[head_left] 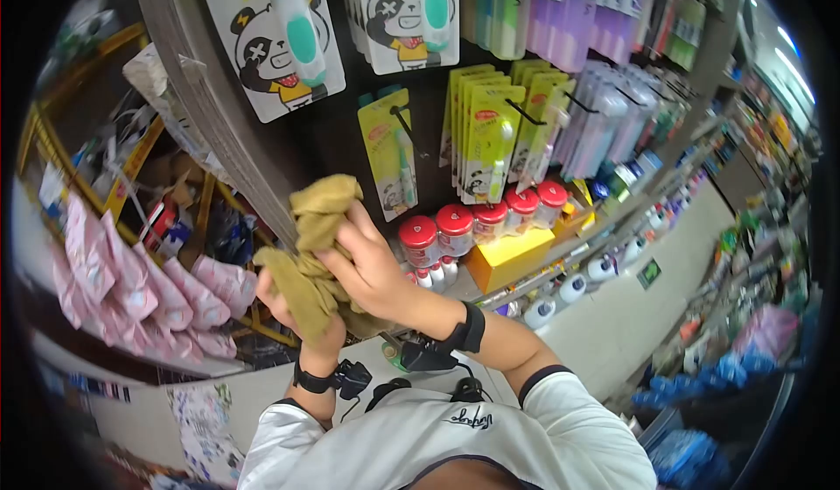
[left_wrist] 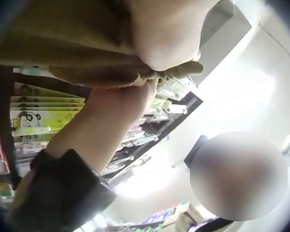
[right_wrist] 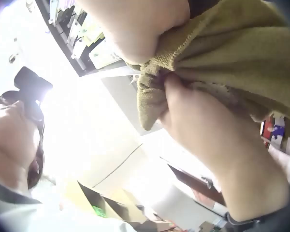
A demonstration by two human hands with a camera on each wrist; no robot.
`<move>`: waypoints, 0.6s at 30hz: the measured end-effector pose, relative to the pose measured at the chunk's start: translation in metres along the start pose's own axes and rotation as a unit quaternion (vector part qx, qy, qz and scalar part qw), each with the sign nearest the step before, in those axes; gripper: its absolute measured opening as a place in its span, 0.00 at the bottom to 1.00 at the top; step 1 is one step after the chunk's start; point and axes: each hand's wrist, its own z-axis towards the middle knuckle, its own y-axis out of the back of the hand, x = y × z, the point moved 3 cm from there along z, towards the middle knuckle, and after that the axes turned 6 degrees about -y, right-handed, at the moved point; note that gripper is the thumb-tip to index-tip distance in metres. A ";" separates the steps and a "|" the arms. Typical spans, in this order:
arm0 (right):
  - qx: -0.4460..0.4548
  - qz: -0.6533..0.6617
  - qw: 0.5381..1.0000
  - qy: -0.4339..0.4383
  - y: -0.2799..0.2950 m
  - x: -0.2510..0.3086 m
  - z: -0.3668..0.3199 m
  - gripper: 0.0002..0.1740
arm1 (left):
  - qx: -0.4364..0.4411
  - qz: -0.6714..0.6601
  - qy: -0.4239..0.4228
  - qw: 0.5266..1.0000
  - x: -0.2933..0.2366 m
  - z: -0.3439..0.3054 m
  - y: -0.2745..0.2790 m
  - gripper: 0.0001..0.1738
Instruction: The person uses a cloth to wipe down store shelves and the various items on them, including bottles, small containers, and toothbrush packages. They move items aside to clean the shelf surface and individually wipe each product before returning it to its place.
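An olive-brown cloth (head_left: 319,214) is bunched up between both hands in front of the shelf, at the left of the head view. My right hand (head_left: 376,271) grips it from above, with the fingers curled into its folds. Below and to the left, my left hand (head_left: 325,339) holds the lower part, and the folds cover much of that hand. Seen from the right wrist, the cloth (right_wrist: 241,53) is gathered tightly at the hands, with a short end sticking out past my left thumb. In the left wrist view, a wide stretch of cloth (left_wrist: 63,43) hangs beside the hands.
Carded toothbrushes (head_left: 490,140) hang on hooks ahead. Red-lidded jars (head_left: 455,227) and a yellow box (head_left: 507,258) stand on the shelf below them. A grey upright post (head_left: 210,96) rises close to the cloth. Pink packets (head_left: 131,280) hang at the left.
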 end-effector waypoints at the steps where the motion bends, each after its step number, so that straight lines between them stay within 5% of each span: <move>1: 0.017 0.006 0.999 0.030 0.002 0.005 0.008 0.12 | -0.031 -0.023 0.032 0.999 -0.004 0.006 -0.003 0.18; 4: 0.016 -0.033 0.998 0.049 0.002 -0.005 -0.003 0.11 | -0.074 -0.039 0.097 0.992 -0.004 -0.013 -0.011 0.19; 11: 0.066 -0.139 0.985 -0.084 -0.012 -0.105 -0.128 0.13 | 0.079 -0.010 0.229 0.970 -0.010 -0.143 -0.018 0.20; 15: 0.082 -0.130 0.980 -0.125 -0.015 -0.107 -0.132 0.16 | 0.172 -0.015 0.249 0.953 -0.009 -0.134 -0.012 0.17; 18: 0.012 -0.112 0.993 0.035 -0.013 -0.059 -0.074 0.15 | 0.064 -0.016 0.175 0.982 -0.006 -0.073 -0.010 0.18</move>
